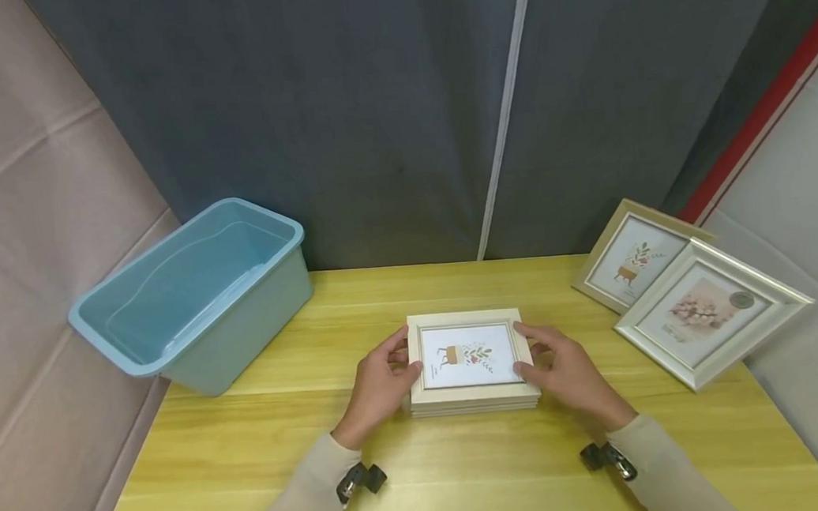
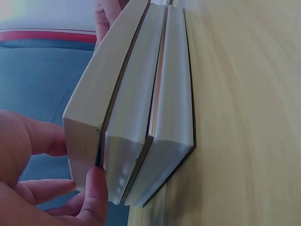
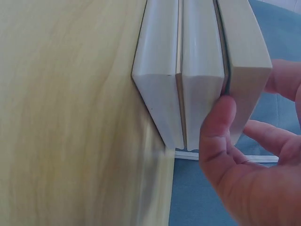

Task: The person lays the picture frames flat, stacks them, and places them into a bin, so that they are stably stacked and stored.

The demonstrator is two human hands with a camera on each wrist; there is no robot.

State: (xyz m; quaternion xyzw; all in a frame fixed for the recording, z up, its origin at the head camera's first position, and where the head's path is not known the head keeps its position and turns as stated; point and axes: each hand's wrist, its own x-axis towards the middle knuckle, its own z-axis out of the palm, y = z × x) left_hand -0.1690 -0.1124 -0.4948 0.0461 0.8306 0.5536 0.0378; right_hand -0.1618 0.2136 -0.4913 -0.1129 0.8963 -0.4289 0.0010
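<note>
A stack of three white picture frames [image 1: 472, 397] lies flat in the middle of the yellow wooden table [image 1: 467, 473]. The top frame [image 1: 469, 354] shows a small plant print. My left hand [image 1: 407, 354] grips the top frame's left edge, thumb [image 2: 96, 197] at the gap under it and fingers over its face. My right hand [image 1: 527, 350] grips the right edge the same way, thumb [image 3: 216, 127] on the seam below the top frame [image 3: 244, 61]. In the left wrist view the top frame [image 2: 101, 94] sits slightly apart from the two beneath.
A light blue plastic tub [image 1: 112, 351] stands at the table's back left corner and holds nothing. Two more picture frames [image 1: 630, 260] [image 1: 708, 318] lie overlapped at the back right edge. A dark curtain hangs behind the table.
</note>
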